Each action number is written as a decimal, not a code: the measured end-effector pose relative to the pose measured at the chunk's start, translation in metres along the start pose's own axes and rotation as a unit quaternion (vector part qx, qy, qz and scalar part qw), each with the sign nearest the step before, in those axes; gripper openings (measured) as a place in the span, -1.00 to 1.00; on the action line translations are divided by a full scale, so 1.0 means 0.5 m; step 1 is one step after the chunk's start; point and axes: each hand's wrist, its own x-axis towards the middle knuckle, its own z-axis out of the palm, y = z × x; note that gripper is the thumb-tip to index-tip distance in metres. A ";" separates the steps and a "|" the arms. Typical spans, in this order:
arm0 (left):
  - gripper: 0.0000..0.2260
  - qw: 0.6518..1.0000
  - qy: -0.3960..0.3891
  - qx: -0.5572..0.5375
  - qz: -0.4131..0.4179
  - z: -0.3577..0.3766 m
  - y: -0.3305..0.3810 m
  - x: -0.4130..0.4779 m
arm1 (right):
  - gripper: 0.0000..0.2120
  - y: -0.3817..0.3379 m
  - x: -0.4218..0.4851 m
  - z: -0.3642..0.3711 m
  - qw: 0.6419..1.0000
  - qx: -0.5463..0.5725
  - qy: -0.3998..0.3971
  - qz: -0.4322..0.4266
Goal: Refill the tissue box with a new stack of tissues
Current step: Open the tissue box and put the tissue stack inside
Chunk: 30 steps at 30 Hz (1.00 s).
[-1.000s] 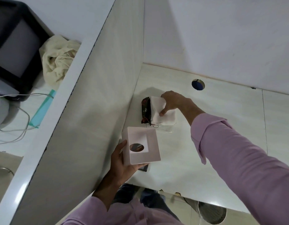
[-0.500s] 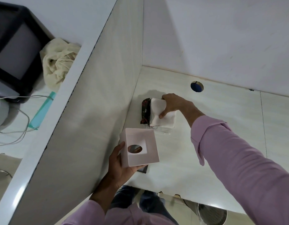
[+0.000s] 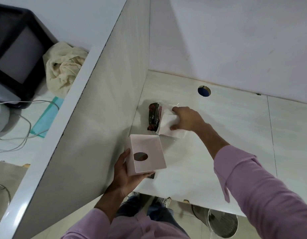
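**Tissues gripped, box waiting**

The box (image 3: 145, 155), a pale pink cube with an oval slot in its upper face, is held just above the desk (image 3: 218, 135) near its front edge, tilted toward the camera. The left hand (image 3: 125, 176) cups it from below and the side, fingers closed on it. The tissues (image 3: 168, 125), a white folded stack, lie deeper on the desk, touching a dark wrapper (image 3: 153, 119). The right hand (image 3: 185, 119) is clamped on the stack, thumb below, fingers over the top. The step looks like picking up the refill; next, probably, the stack must travel to the box's open side, which is hidden here.
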 end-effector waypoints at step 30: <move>-0.16 0.991 -0.110 0.050 -0.049 0.065 -0.052 -0.056 | -0.62 -0.251 -0.412 0.093 0.893 0.025 0.441 -0.092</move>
